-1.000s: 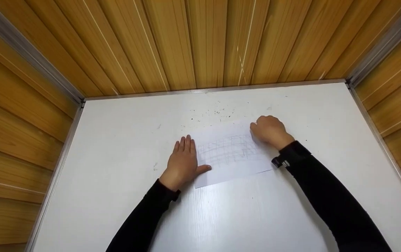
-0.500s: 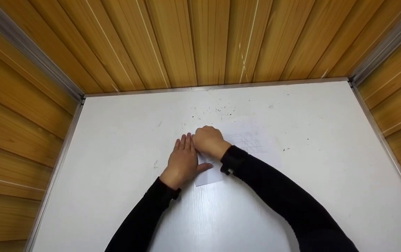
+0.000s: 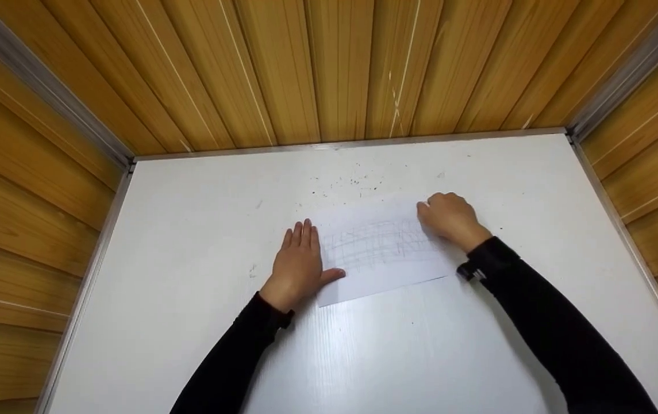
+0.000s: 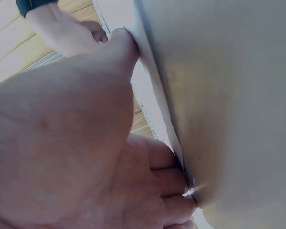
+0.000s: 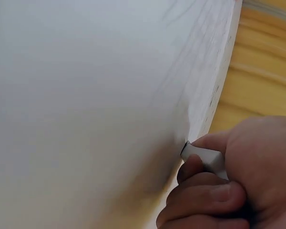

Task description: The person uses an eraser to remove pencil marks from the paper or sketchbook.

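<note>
A white sheet of paper [image 3: 383, 284] lies on the white table, with a grid of faint pencil lines [image 3: 360, 244] across its middle. My left hand [image 3: 297, 264] rests flat on the sheet's left edge, fingers straight and thumb spread over the paper. At the sheet's upper right, my right hand [image 3: 449, 218] grips a small white eraser [image 5: 207, 157], its dark-smudged end down at the paper in the right wrist view. The fingers cover most of the eraser in the head view. Some grid lines look smeared and pale.
Dark crumbs [image 3: 357, 181] are scattered on the table [image 3: 202, 230] behind the sheet. Wood-look panels [image 3: 340, 69] wall the table at the back and both sides, with a metal strip [image 3: 329, 146] along the back edge.
My right hand swept left across the sheet to beside the left hand, then back to the right side. The pencil lines look fainter and more smeared. The left hand has stayed in place.
</note>
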